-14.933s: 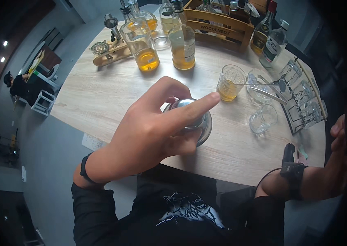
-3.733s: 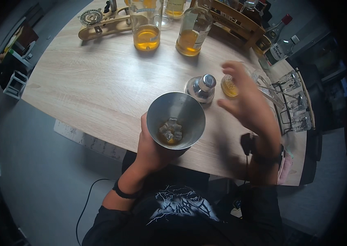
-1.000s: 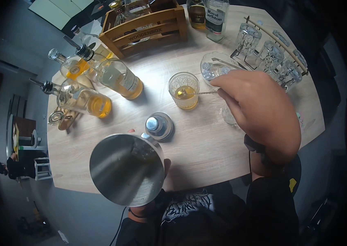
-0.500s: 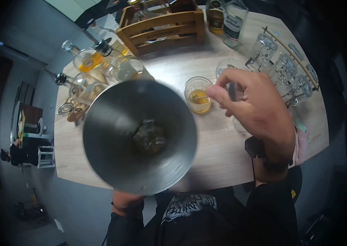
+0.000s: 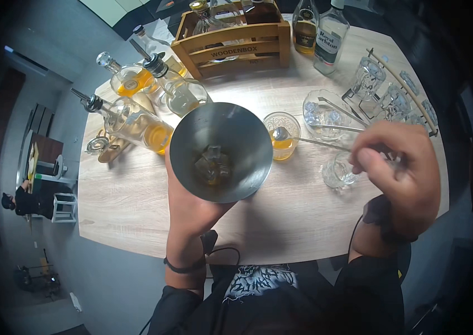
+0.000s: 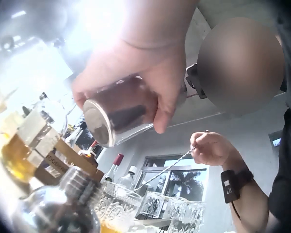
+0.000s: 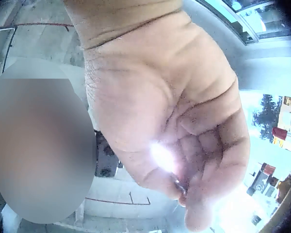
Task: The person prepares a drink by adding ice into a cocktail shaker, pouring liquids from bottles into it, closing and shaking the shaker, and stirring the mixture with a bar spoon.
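Note:
My left hand (image 5: 189, 206) grips a metal shaker tin (image 5: 250, 162), raised above the table with its mouth toward the head camera. Several ice cubes (image 5: 211, 164) and a little amber liquid lie at its bottom. My right hand (image 5: 404, 167) pinches the twisted handle of a bar spoon (image 5: 326, 144). The spoon's bowl overlaps a patterned glass (image 5: 285, 151) of amber drink, right of the tin. In the left wrist view the shaker top (image 6: 58, 208) stands below the tin; the tin hides it in the head view.
Pour-spout bottles (image 5: 127, 123) stand at left, beside a strainer (image 5: 98, 145). A wooden crate (image 5: 233, 50) of bottles is at the back. At right are an ice dish (image 5: 326, 134) with tongs (image 5: 340, 109), a small clear glass (image 5: 337, 170) and a mug rack (image 5: 401, 78).
The shaker, covered at first, is now uncovered. Within the last second the spoon's bowl has come up from the drink, my right hand has moved right, and the tin sits lower in view.

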A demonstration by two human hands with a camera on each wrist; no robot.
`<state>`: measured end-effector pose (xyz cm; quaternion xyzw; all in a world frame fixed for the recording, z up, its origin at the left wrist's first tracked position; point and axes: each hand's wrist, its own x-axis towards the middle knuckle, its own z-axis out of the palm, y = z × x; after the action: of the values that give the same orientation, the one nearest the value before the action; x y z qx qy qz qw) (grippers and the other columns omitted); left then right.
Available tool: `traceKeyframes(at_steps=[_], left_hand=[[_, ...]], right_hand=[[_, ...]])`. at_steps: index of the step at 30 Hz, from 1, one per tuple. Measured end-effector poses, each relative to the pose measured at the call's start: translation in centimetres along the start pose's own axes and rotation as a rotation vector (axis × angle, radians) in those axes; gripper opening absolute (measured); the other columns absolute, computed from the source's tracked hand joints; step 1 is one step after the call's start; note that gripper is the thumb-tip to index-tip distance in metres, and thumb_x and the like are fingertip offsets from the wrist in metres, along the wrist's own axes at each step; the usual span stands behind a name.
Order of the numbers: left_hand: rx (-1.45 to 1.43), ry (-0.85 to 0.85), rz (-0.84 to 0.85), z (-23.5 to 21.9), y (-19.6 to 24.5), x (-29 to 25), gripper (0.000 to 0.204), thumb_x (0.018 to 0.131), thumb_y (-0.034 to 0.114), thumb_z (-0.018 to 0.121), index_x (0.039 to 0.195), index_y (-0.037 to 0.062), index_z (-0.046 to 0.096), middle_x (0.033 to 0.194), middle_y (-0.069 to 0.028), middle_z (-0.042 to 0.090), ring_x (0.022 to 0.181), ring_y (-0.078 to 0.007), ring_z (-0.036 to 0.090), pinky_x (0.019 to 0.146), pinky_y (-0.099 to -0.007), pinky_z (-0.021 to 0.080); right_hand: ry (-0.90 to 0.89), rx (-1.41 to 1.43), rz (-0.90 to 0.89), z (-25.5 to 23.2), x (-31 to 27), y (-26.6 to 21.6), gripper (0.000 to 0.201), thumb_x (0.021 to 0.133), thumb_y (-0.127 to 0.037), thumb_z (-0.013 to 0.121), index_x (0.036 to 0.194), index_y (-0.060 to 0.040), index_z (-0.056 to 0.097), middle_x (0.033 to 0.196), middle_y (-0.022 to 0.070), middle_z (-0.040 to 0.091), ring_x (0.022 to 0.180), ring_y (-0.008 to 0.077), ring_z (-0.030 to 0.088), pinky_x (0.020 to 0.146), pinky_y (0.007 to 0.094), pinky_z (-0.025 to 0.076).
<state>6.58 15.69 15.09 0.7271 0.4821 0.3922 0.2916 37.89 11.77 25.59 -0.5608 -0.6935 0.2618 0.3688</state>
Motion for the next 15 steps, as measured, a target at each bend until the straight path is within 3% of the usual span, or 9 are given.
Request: traceKeyframes(at_steps=[2, 3, 6, 8, 10, 11, 13, 14, 15], left_hand=[[-0.183, 0.048, -0.075, 0.6, -0.8, -0.3, 0.100, 0.062, 0.018, 0.096, 0.144, 0.0014, 0.041, 0.134, -0.0130, 0.052, 0.124, -0.0268, 0.056, 0.105, -0.0400, 0.046], [-0.185, 0.047, -0.077, 0.8, -1.5, -0.5, 0.100, 0.062, 0.018, 0.096, 0.144, 0.0014, 0.041, 0.134, -0.0130, 0.052, 0.124, -0.0268, 0.056, 0.105, -0.0400, 0.046], [-0.159, 0.085, -0.038, 1.7, -3.6, -1.1, 0.101, 0.064, 0.021, 0.096, 0.146, 0.0013, 0.039, 0.136, -0.0143, 0.049, 0.129, -0.0275, 0.052, 0.108, -0.0406, 0.044], [-0.491, 0.120, -0.139, 2.5, -4.0, -1.5, 0.103, 0.065, 0.024, 0.095, 0.147, 0.0015, 0.036, 0.140, -0.0157, 0.046, 0.133, -0.0281, 0.050, 0.111, -0.0412, 0.042], [-0.501, 0.124, -0.143, 2.7, -5.2, -2.0, 0.103, 0.066, 0.025, 0.095, 0.147, 0.0019, 0.036, 0.140, -0.0158, 0.047, 0.134, -0.0286, 0.050, 0.113, -0.0415, 0.041], [-0.509, 0.129, -0.147, 2.7, -5.6, -2.1, 0.103, 0.066, 0.025, 0.095, 0.147, 0.0023, 0.036, 0.141, -0.0158, 0.048, 0.134, -0.0291, 0.050, 0.114, -0.0418, 0.040], [-0.484, 0.137, -0.143, 2.5, -5.3, -2.0, 0.103, 0.066, 0.025, 0.096, 0.147, 0.0025, 0.036, 0.142, -0.0161, 0.049, 0.134, -0.0295, 0.050, 0.114, -0.0419, 0.039], [-0.458, 0.144, -0.136, 2.3, -4.9, -1.9, 0.102, 0.066, 0.025, 0.096, 0.146, 0.0027, 0.036, 0.143, -0.0164, 0.050, 0.134, -0.0300, 0.050, 0.115, -0.0421, 0.039], [-0.457, 0.146, -0.140, 2.2, -3.8, -1.2, 0.102, 0.066, 0.025, 0.096, 0.146, 0.0027, 0.036, 0.143, -0.0164, 0.050, 0.134, -0.0300, 0.050, 0.115, -0.0421, 0.039]], right_hand=[[0.000, -0.070, -0.345, -1.0, -0.5, 0.7, 0.008, 0.077, 0.001, 0.064, 0.083, 0.0055, 0.067, 0.070, 0.0131, 0.067, 0.056, 0.0187, 0.064, 0.056, 0.0272, 0.047], [0.009, -0.102, -0.408, -1.5, -0.8, 0.8, 0.010, 0.075, 0.003, 0.064, 0.083, 0.0060, 0.068, 0.073, 0.0144, 0.068, 0.057, 0.0192, 0.065, 0.056, 0.0278, 0.049], [0.142, 0.005, -0.383, -2.0, -2.7, 0.3, 0.011, 0.074, 0.002, 0.065, 0.084, 0.0044, 0.069, 0.074, 0.0151, 0.069, 0.062, 0.0189, 0.067, 0.056, 0.0300, 0.051], [0.096, -0.021, -0.380, -4.1, -4.1, 0.5, 0.016, 0.072, -0.001, 0.070, 0.087, 0.0039, 0.070, 0.076, 0.0156, 0.069, 0.064, 0.0218, 0.069, 0.055, 0.0313, 0.052], [0.241, -0.008, -0.493, -4.9, -5.4, 0.6, 0.020, 0.085, -0.006, 0.060, 0.098, 0.0063, 0.067, 0.079, 0.0150, 0.069, 0.062, 0.0199, 0.062, 0.062, 0.0277, 0.048], [0.237, -0.007, -0.492, -4.1, -4.3, -0.5, 0.020, 0.085, -0.006, 0.060, 0.098, 0.0063, 0.067, 0.079, 0.0150, 0.069, 0.062, 0.0199, 0.062, 0.062, 0.0277, 0.048], [0.061, 0.100, -0.547, -9.9, -9.6, 5.6, 0.019, 0.086, -0.011, 0.064, 0.099, 0.0028, 0.066, 0.082, 0.0139, 0.068, 0.064, 0.0206, 0.063, 0.065, 0.0292, 0.050], [-0.027, 0.155, -0.573, -15.6, -15.7, 11.7, 0.020, 0.086, -0.013, 0.066, 0.100, 0.0010, 0.066, 0.084, 0.0134, 0.068, 0.065, 0.0209, 0.064, 0.066, 0.0299, 0.051], [-0.032, 0.157, -0.572, -18.3, -17.5, 14.6, 0.020, 0.086, -0.013, 0.066, 0.100, 0.0010, 0.066, 0.084, 0.0134, 0.068, 0.065, 0.0209, 0.064, 0.066, 0.0299, 0.051]])
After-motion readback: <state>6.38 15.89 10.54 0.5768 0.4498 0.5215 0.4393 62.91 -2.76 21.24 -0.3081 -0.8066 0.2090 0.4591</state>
